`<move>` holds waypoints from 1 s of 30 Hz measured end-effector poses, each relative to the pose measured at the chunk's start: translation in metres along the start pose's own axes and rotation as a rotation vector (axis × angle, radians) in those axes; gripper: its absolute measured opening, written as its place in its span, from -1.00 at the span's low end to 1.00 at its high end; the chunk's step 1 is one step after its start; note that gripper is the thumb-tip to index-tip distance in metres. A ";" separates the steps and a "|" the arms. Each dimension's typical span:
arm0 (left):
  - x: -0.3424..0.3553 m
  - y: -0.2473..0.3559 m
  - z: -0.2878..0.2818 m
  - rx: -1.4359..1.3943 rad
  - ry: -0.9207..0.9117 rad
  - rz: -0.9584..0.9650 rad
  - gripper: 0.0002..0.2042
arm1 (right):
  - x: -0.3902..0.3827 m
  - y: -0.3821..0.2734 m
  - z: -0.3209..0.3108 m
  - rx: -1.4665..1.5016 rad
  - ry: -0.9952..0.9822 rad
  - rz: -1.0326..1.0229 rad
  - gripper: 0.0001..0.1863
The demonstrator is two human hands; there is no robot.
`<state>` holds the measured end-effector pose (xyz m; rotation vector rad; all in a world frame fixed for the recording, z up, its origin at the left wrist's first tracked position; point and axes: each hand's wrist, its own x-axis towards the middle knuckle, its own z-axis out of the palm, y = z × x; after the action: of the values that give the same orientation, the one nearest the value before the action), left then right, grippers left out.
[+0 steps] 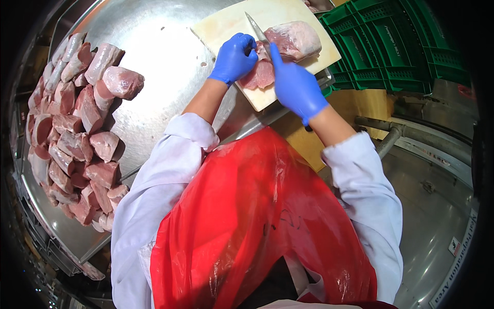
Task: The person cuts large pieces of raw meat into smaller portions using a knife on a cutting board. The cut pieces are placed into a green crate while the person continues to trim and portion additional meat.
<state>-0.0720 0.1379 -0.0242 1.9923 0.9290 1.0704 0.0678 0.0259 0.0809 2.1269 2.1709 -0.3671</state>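
Observation:
A white cutting board (221, 26) lies at the far middle, tilted in view. On it rests a large piece of raw meat (296, 40) with pale fat on its far right side, and a smaller cut portion (259, 75) nearer me. My right hand (299, 88), in a blue glove, is closed around a knife (256, 28), its index finger stretched along the blade's spine. The blade points away to the upper left, against the meat. My blue-gloved left hand (235, 58) is curled with its fingertips at the meat's left side; what it pinches is mostly hidden.
A heap of cut meat pieces (77, 139) covers the left of the metal table (154, 62). Green plastic crates (383, 44) stand at the far right, beside the board. A metal pipe rail (393, 135) runs at the right. A red apron (257, 216) covers my front.

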 end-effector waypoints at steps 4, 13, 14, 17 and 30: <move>-0.002 -0.005 -0.004 0.056 0.030 0.024 -0.88 | -0.078 0.012 -0.011 -0.135 -0.120 -0.014 -0.16; 0.000 -0.018 -0.034 0.092 0.083 -0.113 -0.85 | -0.166 0.082 -0.006 -0.310 -0.197 -0.066 -0.06; 0.001 -0.005 -0.038 0.129 0.025 -0.132 -0.72 | -0.167 0.091 -0.003 -0.298 -0.194 -0.069 -0.06; -0.016 0.036 -0.018 0.442 0.027 0.163 -0.54 | -0.169 0.122 -0.004 -0.091 -0.124 -0.176 -0.08; -0.147 0.062 -0.141 -0.185 0.579 -0.629 -0.71 | -0.143 0.231 0.035 0.910 0.201 0.095 -0.22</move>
<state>-0.2386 0.0167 0.0306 1.1095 1.5550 1.3030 0.2982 -0.1193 0.0522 2.7565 2.2327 -1.4116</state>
